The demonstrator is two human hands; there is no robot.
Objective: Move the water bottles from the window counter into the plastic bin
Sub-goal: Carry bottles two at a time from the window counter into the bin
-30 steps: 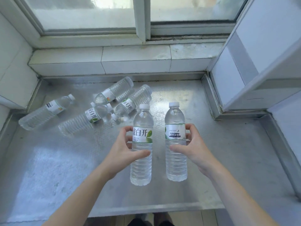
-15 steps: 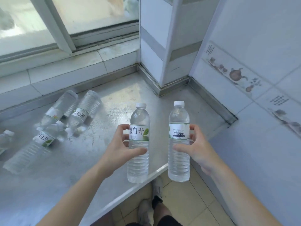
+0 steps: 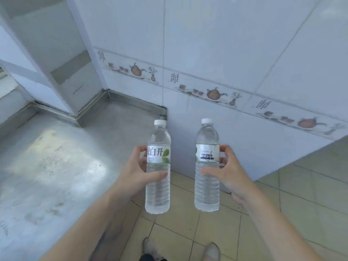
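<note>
Since half a second ago the view has swung further right: the window and the bottles lying on the desk (image 3: 56,162) have left the frame, and both held bottles now hang past the desk's front edge, over the floor (image 3: 310,194), rather than above the metal top.

No plastic bin shows anywhere in this view, so where it stands cannot be told. The tiled wall (image 3: 226,44) fills the upper part, with a border strip of teapot pictures (image 3: 214,94) whose small printed text is too blurred to read. At the bottom edge two shoes (image 3: 211,251) are cut off by the frame, and both forearms run out of the picture.

The left hand (image 3: 135,178) is curled around the left bottle (image 3: 158,176), thumb lying across its front below the label and fingertips (image 3: 140,150) at the label's left edge; the rest of the fingers are hidden behind the bottle. Large characters and a green leaf show on that label, with the first character partly covered by a finger.

The right hand (image 3: 229,174) is wrapped on the right bottle (image 3: 207,176) in the same way, thumb on the ribbed body just under the label, fingers reaching round the far side. Its label shows only fine dark print, hard to make out.

Both bottles are upright, clear, white-capped, and apart from each other.
</note>
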